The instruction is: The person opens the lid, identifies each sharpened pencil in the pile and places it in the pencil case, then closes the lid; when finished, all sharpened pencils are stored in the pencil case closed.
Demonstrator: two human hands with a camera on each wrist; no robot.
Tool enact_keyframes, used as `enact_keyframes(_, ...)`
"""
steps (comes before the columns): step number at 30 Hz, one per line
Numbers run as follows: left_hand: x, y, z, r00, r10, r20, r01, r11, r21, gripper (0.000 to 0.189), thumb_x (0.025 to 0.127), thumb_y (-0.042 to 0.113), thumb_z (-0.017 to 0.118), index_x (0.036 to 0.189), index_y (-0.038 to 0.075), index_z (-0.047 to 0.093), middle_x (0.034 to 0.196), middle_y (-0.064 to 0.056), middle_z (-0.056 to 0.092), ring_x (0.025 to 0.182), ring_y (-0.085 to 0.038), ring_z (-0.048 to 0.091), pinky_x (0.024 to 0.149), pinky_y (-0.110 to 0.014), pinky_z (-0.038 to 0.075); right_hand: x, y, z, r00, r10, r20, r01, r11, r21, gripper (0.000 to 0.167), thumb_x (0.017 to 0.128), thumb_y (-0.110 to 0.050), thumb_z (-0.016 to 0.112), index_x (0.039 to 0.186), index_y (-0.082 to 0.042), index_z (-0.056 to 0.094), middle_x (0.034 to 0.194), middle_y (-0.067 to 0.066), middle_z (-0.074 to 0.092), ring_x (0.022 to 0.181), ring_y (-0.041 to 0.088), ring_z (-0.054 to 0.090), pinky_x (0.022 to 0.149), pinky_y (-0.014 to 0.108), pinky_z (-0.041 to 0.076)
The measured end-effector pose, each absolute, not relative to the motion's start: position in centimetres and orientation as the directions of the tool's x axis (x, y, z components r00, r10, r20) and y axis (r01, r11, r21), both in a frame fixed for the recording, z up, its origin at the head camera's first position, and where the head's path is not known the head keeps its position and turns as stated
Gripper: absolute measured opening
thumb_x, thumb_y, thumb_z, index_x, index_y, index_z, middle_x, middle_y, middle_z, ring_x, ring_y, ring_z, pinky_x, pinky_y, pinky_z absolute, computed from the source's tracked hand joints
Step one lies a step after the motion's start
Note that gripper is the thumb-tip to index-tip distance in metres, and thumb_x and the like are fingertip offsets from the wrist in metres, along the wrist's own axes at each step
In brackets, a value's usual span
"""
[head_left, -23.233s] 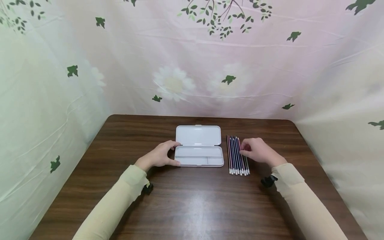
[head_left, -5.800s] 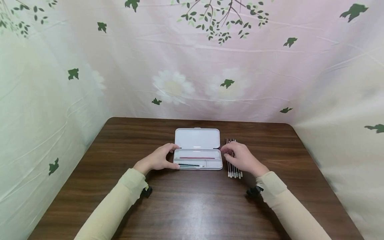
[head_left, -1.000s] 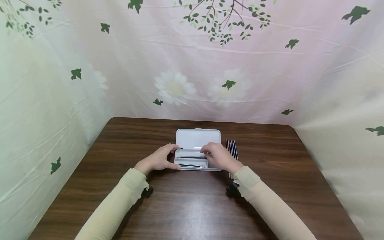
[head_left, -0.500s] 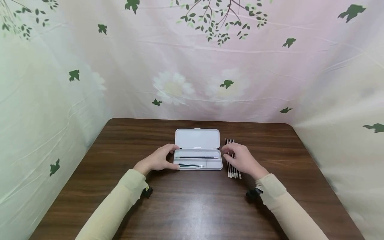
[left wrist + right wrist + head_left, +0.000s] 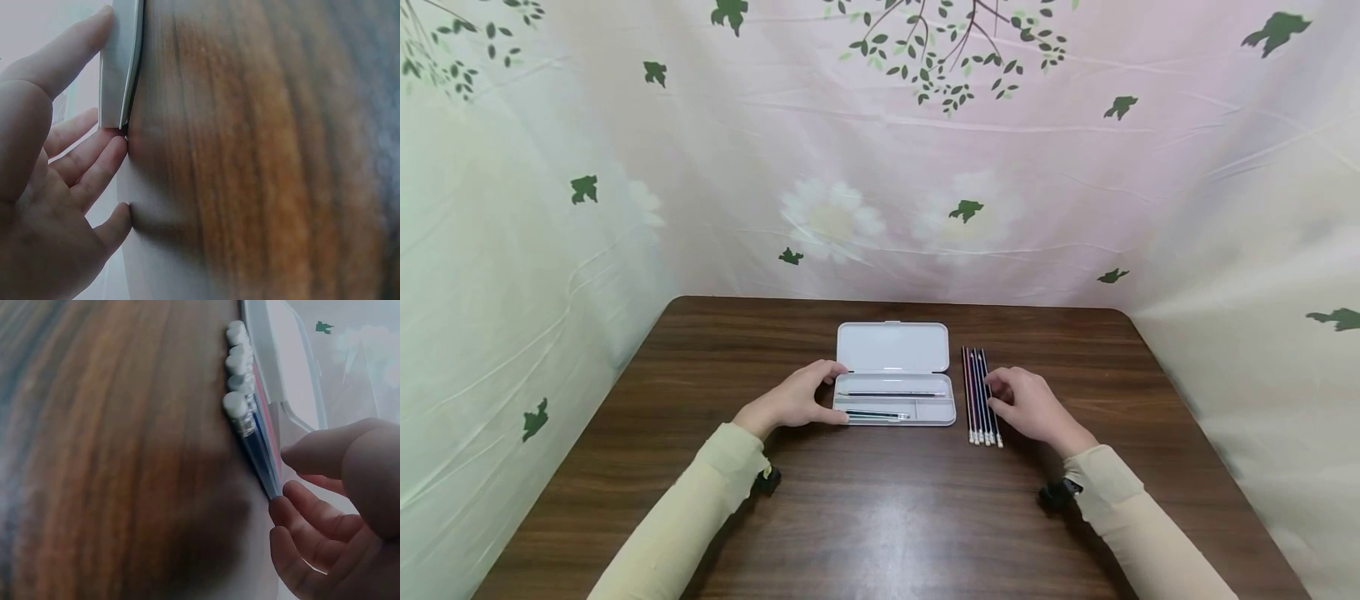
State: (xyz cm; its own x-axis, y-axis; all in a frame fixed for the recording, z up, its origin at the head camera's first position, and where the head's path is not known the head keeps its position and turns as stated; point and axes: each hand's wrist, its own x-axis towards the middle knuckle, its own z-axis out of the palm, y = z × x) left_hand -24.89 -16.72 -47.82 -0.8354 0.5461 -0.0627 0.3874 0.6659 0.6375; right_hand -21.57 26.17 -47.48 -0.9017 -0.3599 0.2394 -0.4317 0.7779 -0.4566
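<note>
An open white pencil case (image 5: 936, 410) stands mid-table, its lid (image 5: 892, 347) folded back. A dark pencil (image 5: 891, 393) lies along its long back compartment, a green pencil (image 5: 876, 414) in the front left one. My left hand (image 5: 793, 394) holds the case's left end, thumb at the front corner and fingers at the back corner. To the right of the case, several pencils (image 5: 977, 400) lie side by side, their white erasers (image 5: 235, 405) towards me. My right hand (image 5: 1030, 402) is at the row's right edge, fingertips beside the outermost blue pencil (image 5: 257, 447), thumb and fingers apart.
The brown wooden table (image 5: 880, 508) runs up to a fabric backdrop (image 5: 880, 167) printed with flowers and leaves, which also hangs at both sides. A dark wrist camera (image 5: 767, 480) sits under the left cuff, another camera (image 5: 1058, 494) under the right.
The case was bare at first; pencils now lie in it and the row has fewer. Within the last second my right hand left the case and moved right to the row; my left stayed.
</note>
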Motion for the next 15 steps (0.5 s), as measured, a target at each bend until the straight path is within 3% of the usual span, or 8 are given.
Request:
enact_keyframes(7,-24.87,-16.74,-47.77,-0.833,0.551,-0.054,0.396,0.662,0.637,0.082,0.082,0.045,0.091,0.147,0.012,0.053,0.141,-0.005,0.057,0.127,-0.024,0.054,0.111,-0.045,0.044,-21.63,25.84,-47.73,-0.885,-0.356,0.301,-0.463,0.745,-0.48,0.024,0.088,0.003,0.076,0.112,0.0,0.073,0.102,0.011,0.072,0.088,0.023,0.072,0.078,0.044,0.06)
enact_keyframes(15,-24.77,-16.68,-47.68,-0.833,0.549,-0.059,0.392,0.663,0.638,0.082,0.082,0.046,0.09,0.147,0.012,0.053,0.142,-0.005,0.057,0.128,-0.024,0.054,0.111,-0.045,0.044,-21.73,25.32,-47.54,-0.889,-0.372,0.269,-0.458,0.742,-0.489,0.023,0.09,0.005,0.075,0.112,0.0,0.072,0.106,0.013,0.074,0.093,0.024,0.073,0.083,0.046,0.061)
